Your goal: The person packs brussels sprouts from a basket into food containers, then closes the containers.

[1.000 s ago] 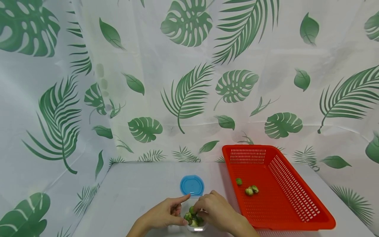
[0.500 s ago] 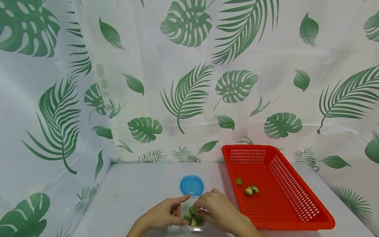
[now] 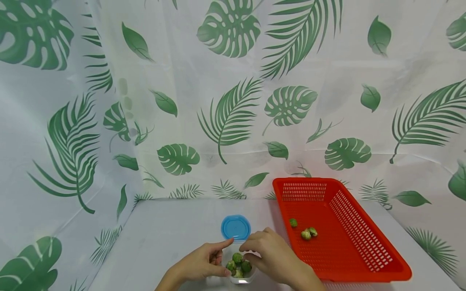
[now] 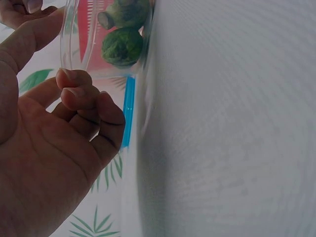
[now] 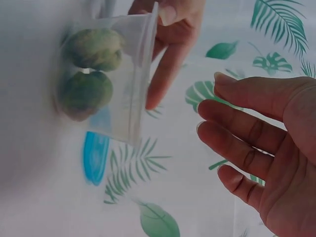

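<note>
A small clear plastic container [image 3: 242, 281] with several Brussels sprouts [image 3: 238, 258] in it stands near the front of the table. My left hand [image 3: 199, 262] holds it from the left, thumb at the near corner and index finger along the far side. In the left wrist view, the other fingers [image 4: 109, 121] curl loosely beside the wall. Over the container's right side is my right hand [image 3: 271, 254]. Its fingers [image 5: 237, 140] are relaxed and apart from the rim in the right wrist view, with nothing between them and the thumb.
A blue lid [image 3: 236, 227] lies just behind the container. On the right stands a large red perforated basket [image 3: 358, 242]. Inside it are a pair of sprouts [image 3: 306, 234] and a single sprout [image 3: 293, 222] by the left wall. Leaf-printed sheeting [image 3: 233, 121] encloses the table.
My right hand has risen slightly and drawn back to the right, its fingers leaving the sprouts, which now show more fully. The left hand stays where it was.
</note>
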The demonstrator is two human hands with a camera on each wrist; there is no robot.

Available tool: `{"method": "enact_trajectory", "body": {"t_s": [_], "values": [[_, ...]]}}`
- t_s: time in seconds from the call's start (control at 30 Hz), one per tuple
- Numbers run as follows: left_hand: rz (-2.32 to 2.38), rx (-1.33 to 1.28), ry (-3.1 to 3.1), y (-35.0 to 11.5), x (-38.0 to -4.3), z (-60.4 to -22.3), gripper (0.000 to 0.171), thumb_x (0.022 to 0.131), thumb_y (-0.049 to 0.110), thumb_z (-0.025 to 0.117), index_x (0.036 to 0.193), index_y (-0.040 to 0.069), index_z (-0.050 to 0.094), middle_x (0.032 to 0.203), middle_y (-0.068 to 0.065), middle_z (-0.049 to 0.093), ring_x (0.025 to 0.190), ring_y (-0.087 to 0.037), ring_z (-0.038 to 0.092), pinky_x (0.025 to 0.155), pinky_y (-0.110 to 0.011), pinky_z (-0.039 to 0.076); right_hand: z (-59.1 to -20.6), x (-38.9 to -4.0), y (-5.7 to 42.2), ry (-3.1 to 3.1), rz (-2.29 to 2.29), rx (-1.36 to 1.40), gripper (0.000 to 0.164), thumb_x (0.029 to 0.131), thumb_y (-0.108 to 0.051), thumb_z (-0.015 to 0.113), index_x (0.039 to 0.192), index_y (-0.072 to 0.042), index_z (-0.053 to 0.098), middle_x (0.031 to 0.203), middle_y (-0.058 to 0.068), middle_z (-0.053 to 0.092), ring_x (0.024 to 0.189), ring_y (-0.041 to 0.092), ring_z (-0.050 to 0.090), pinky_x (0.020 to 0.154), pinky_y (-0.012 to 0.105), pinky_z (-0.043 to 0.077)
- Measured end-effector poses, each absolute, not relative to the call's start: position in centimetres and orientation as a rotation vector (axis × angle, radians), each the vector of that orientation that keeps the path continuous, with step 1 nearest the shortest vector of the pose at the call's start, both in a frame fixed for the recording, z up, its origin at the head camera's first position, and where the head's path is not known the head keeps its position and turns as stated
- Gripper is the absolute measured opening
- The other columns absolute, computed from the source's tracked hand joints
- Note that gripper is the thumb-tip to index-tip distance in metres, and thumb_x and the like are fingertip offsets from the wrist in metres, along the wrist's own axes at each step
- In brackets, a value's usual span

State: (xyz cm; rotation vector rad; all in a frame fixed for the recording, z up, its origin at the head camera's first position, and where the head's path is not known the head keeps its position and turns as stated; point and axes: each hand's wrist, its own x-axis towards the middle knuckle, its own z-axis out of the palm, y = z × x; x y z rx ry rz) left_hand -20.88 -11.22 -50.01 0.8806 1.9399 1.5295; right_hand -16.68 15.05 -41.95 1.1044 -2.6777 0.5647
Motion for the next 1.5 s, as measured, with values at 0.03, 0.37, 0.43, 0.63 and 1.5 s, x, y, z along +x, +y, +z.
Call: {"method": "enact_trajectory", "body": {"t_s": [0.03,0.37,0.43,0.63,1.5], "values": [[1.532,0.88,1.936,-11.2,-20.9,-50.0,0.08,0.094,0.014,0.077,0.163,0.015,0.035,0.081,0.003,0.049,0.059,-0.001,0.035,0.055,-0.017,0.034,-41.9,-16.7,15.1,-2.67,0.565,1.104,0.015,0.089,-0.02,0.083,0.103,-0.025,0.083,0.097,-0.013,0.078,0.088,0.001,0.067,0.078,0.025,0.049],[1.534,0.866,1.942,-11.2,-20.8,-49.9,0.083,0.094,0.012,0.078,0.163,0.006,0.032,0.081,0.003,0.047,0.06,-0.001,0.035,0.055,-0.016,0.034,-41.0,-16.4,15.7,-2.65,0.556,1.07,0.017,0.089,-0.022,0.084,0.105,-0.027,0.082,0.096,-0.018,0.076,0.087,0.002,0.066,0.079,0.027,0.051],[1.532,0.865,1.945,-11.2,-20.9,-50.0,0.083,0.094,0.013,0.078,0.163,0.006,0.032,0.081,0.003,0.048,0.059,-0.001,0.035,0.055,-0.016,0.034,-40.8,-16.4,15.8,-2.668,0.567,1.055,0.018,0.089,-0.023,0.084,0.106,-0.027,0.082,0.097,-0.019,0.076,0.088,0.001,0.066,0.08,0.027,0.051],[1.538,0.862,1.94,-11.4,-20.9,-50.1,0.083,0.094,0.014,0.078,0.163,0.007,0.033,0.081,0.004,0.049,0.059,-0.001,0.035,0.055,-0.016,0.034,-40.3,-16.4,16.1,-2.642,0.572,1.008,0.019,0.088,-0.025,0.085,0.107,-0.028,0.082,0.097,-0.018,0.076,0.09,0.001,0.067,0.081,0.028,0.053],[1.555,0.848,1.949,-11.1,-20.9,-50.1,0.083,0.091,0.014,0.08,0.162,0.011,0.037,0.082,0.005,0.051,0.06,-0.001,0.036,0.055,-0.016,0.035,-38.1,-16.5,19.1,-2.565,0.647,0.785,0.028,0.085,-0.018,0.087,0.11,-0.029,0.08,0.1,-0.022,0.073,0.088,0.001,0.066,0.08,0.026,0.057]]}}
